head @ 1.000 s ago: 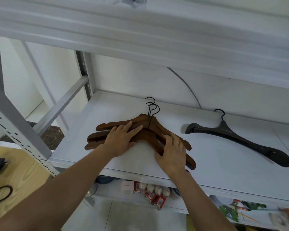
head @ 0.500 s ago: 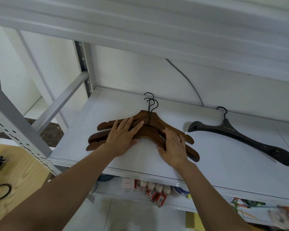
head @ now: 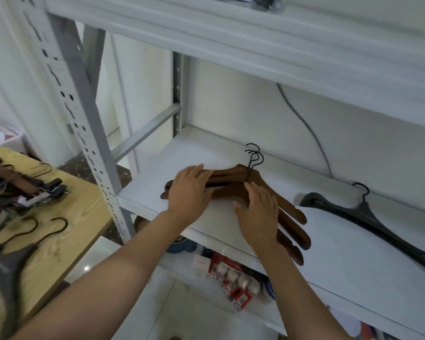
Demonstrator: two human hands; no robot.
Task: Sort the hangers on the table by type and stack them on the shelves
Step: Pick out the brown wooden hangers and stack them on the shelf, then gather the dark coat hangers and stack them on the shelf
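Hangers point(head: 228, 191) beneath left hand point(head: 188, 191), right hand point(head: 258, 214)

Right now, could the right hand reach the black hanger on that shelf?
Probably yes. The black hanger lies on the same shelf, just right of the right hand, with only bare shelf between them and nothing stacked on it.
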